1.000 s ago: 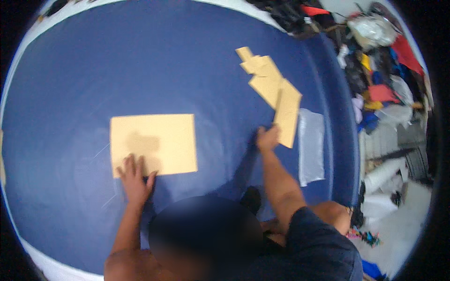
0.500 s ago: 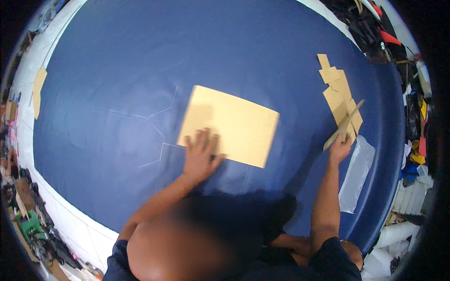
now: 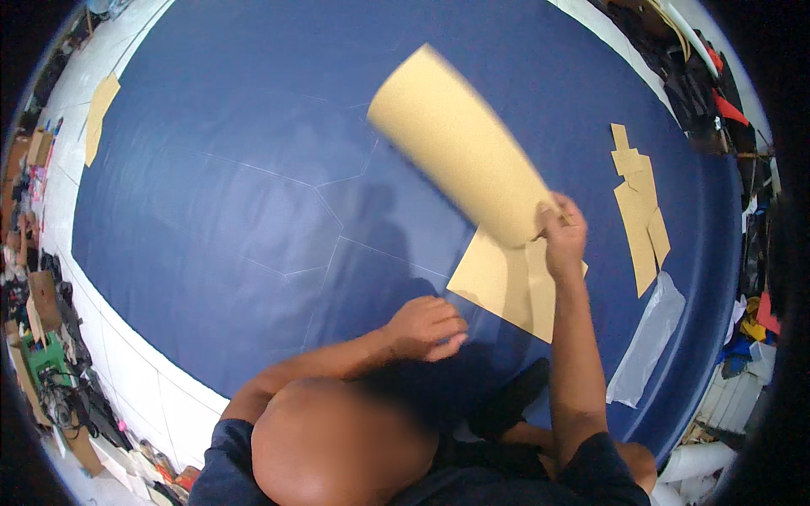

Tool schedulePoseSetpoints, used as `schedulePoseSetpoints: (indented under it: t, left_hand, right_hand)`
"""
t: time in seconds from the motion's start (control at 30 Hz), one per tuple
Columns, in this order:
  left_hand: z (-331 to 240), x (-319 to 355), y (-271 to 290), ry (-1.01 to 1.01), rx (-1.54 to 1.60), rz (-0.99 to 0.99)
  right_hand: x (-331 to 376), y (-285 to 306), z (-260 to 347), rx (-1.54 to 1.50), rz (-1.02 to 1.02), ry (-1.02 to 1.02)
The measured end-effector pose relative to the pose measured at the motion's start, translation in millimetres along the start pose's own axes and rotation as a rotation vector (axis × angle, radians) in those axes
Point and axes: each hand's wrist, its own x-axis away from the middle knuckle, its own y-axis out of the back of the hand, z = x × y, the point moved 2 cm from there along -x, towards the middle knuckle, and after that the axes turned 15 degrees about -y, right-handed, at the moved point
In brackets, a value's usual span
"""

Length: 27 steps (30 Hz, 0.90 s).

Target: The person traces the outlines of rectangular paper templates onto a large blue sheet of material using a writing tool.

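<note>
My right hand (image 3: pixel 564 238) grips one end of a tan card sheet (image 3: pixel 456 139). The sheet is raised, curling and slightly blurred, its far end reaching up and to the left. Partly beneath it, another tan card piece (image 3: pixel 498 282) lies flat on dark blue material (image 3: pixel 228 244) marked with thin pale lines. To the left of that flat piece, my left hand (image 3: pixel 428 327) is held with its fingers curled in, and no object shows in it.
Several tan card pieces (image 3: pixel 634 194) lie at the right, with a translucent plastic sheet (image 3: pixel 648 341) nearer me. Another tan piece (image 3: pixel 102 118) rests at the far left edge. Clutter lines both sides, including a green object (image 3: pixel 46 363) and white rolls (image 3: pixel 700 462).
My left hand has left the flat card, moved right and curled its fingers. My right hand has come left from the right-hand pieces and now holds a large curling sheet. The view has shifted.
</note>
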Motion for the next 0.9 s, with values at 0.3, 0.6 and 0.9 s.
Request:
schedulePoseSetpoints:
  t: [0.3, 0.6, 0.9]
  left_hand:
    - [64, 11, 54, 0.418, -0.691, -0.065]
    - [91, 32, 39, 0.627, -0.755, 0.047]
    - [89, 25, 24, 0.545, -0.780, 0.042]
  right_hand:
    - [-20, -47, -73, 0.503, 0.005, 0.186]
    - [64, -6, -127, 0.965, -0.355, 0.189]
    - [55, 102, -150, 1.005, -0.581, 0.165]
